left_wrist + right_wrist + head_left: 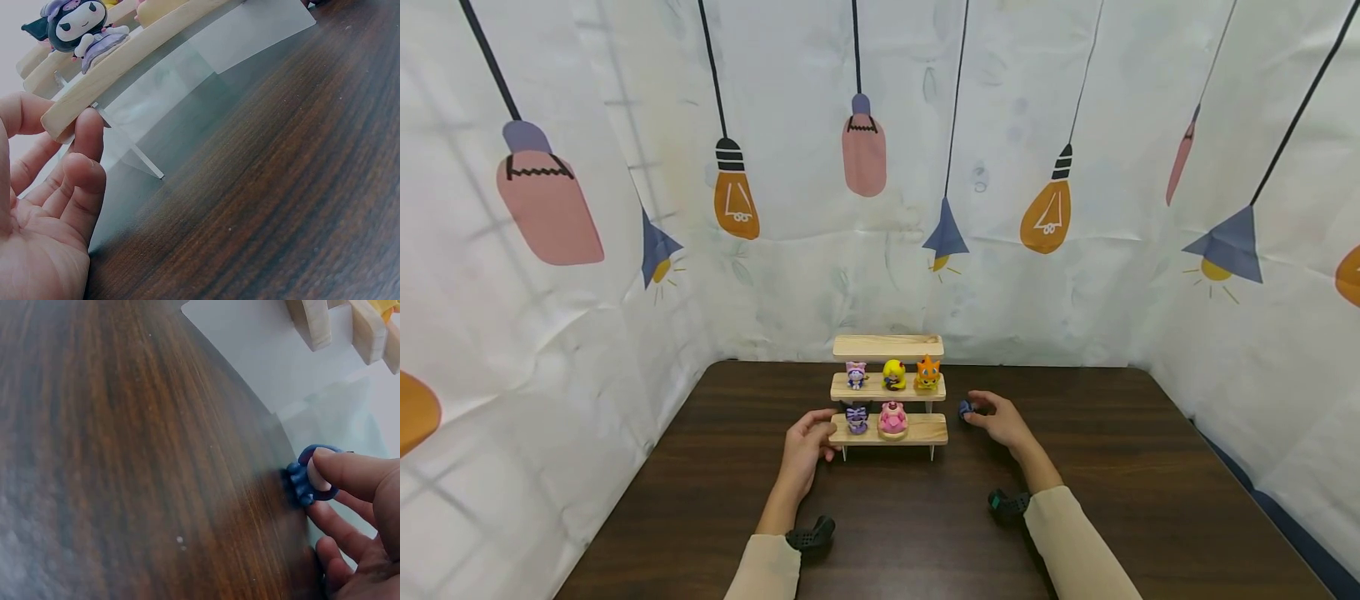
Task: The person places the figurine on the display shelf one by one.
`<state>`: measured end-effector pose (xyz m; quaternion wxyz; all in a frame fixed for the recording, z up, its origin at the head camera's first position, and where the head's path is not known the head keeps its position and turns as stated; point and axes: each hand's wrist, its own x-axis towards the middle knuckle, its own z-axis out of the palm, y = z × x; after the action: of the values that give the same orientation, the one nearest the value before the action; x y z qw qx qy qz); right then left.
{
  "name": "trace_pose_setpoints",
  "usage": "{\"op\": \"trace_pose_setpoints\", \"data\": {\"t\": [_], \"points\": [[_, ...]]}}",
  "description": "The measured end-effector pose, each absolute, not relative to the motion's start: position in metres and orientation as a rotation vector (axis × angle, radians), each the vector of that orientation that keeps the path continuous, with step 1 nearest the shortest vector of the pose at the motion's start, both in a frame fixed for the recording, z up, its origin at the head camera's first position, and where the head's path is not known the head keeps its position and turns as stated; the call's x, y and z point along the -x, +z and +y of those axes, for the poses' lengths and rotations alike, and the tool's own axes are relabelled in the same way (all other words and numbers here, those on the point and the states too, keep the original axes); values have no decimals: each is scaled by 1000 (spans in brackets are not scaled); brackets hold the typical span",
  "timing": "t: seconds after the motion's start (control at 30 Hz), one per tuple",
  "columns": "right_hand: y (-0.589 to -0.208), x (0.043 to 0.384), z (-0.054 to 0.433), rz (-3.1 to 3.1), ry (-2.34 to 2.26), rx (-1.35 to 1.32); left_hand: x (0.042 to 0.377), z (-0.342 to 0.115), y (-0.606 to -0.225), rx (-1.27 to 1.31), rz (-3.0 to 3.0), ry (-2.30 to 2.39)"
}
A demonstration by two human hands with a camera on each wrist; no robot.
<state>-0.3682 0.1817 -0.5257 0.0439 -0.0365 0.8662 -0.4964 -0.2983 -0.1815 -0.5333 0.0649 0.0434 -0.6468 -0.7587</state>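
Observation:
A three-tier wooden display stand (928, 429) stands on the dark table. My left hand (805, 437) grips the left end of its bottom tier, thumb above and fingers beneath in the left wrist view. A black-and-purple figurine (87, 28) is close to that grip, and a pink figurine (892, 421) sits to its right. To the right of the stand, my right hand (1000, 423) pinches a small blue figurine (303, 478) between thumb and fingers, low over the tabletop.
The middle tier carries a pink-and-purple figurine (856, 375), a yellow one (893, 375) and an orange one (928, 373). Behind it is the top tier (887, 346), a bare plank. A printed cloth (790, 292) hangs round the table (910, 517).

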Motion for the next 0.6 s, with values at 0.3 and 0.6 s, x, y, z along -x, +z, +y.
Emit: {"op": "trace_pose_setpoints", "data": {"t": [0.3, 0.6], "points": [[-527, 368, 182, 2632, -1549, 102, 299, -182, -533, -142, -1939, -2303], [-527, 364, 183, 2633, -1576, 115, 300, -183, -535, -136, -1940, -2307]]}}
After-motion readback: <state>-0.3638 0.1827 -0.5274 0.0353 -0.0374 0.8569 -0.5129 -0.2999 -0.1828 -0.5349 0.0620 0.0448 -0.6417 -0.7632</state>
